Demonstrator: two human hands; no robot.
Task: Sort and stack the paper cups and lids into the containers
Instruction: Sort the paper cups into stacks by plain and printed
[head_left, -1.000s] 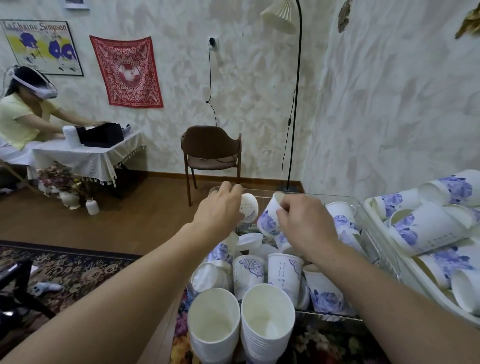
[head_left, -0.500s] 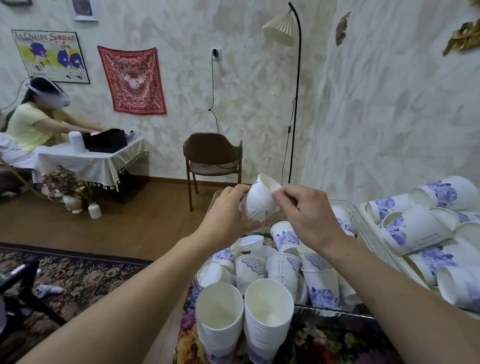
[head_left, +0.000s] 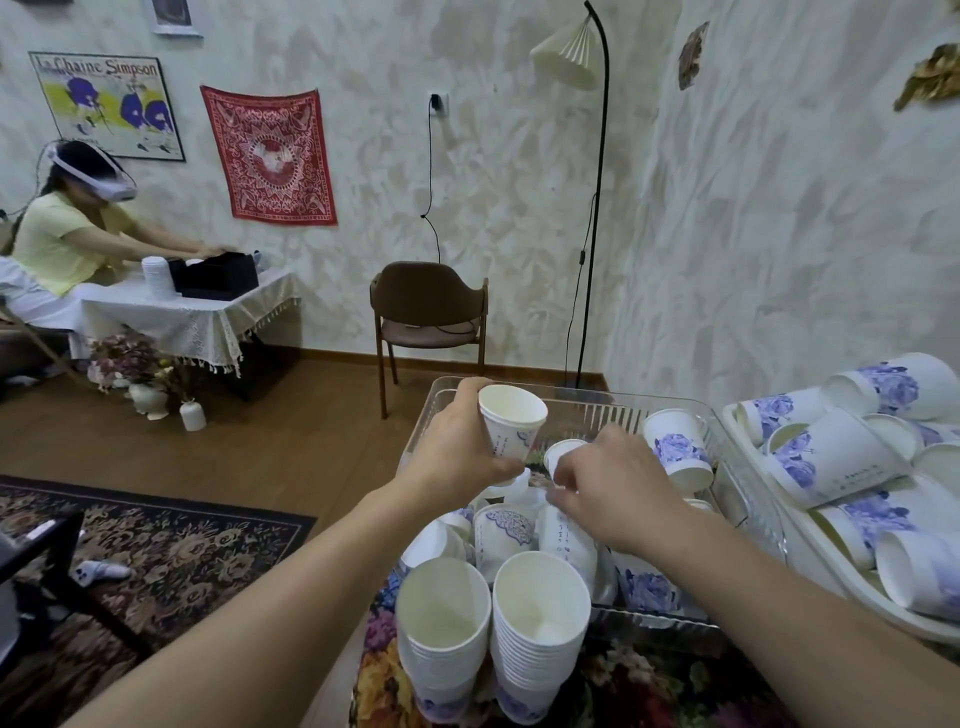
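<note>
Gripping a small paper cup (head_left: 511, 426) around its lower body, your left hand (head_left: 457, 449) holds it above the clear plastic bin (head_left: 613, 410), mouth tilted up toward one o'clock. Thumb and fingers wrap the cup's sides, so this hand is closed on it.

At three o'clock from that cup, your right hand (head_left: 615, 486) reaches down into the bin with fingers curled toward another small cup (head_left: 561, 451) lying among the loose ones. The fingertips sit right at its rim, but you cannot tell from this angle whether they pinch it or only touch it.

Around both hands, the bin holds a jumble of loose cups: a larger one with a blue flower print (head_left: 678, 449) stands tilted at two o'clock from your right hand, and several patterned ones (head_left: 504, 535) lie below your wrists at six o'clock.

Just outside the bin's near wall, at six o'clock, two nested stacks of white cups (head_left: 540, 618) stand upright side by side on a floral cloth (head_left: 639, 675).

At three o'clock, a white tray (head_left: 841, 618) carries a heap of big blue-flowered cups (head_left: 836, 457) lying on their sides.

Farther out at twelve o'clock stand a brown chair (head_left: 428, 306) and a floor lamp (head_left: 597, 197); at ten o'clock, a person wearing a headset (head_left: 67, 228) works at a cloth-covered table (head_left: 182, 312).
</note>
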